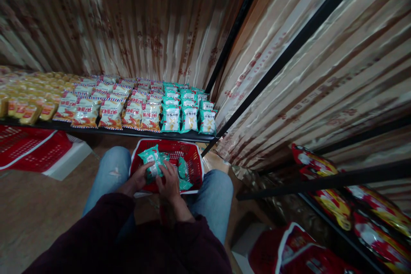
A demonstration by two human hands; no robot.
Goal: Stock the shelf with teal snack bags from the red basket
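A teal snack bag (154, 158) with a pale label is held over the left part of a red shopping basket (195, 145) with a white rim. My left hand (140, 178) grips the bag's left side. On its lower right side, the fingers of my right hand (169, 182) are closed on it too. Inside the basket, another teal bag (183, 169) leans toward the right, and more of the same kind are partly hidden by my hands. The basket stands between my knees, below a low shelf.
Along the black shelf (144, 132) stand teal bags (189, 118), white-and-orange snack bags (112, 111) and yellow packages (30, 113) in rows. A red-and-white box (64, 154) lies at left. Black rack bars (282, 64) slant at right, near red-and-yellow bags (334, 205).
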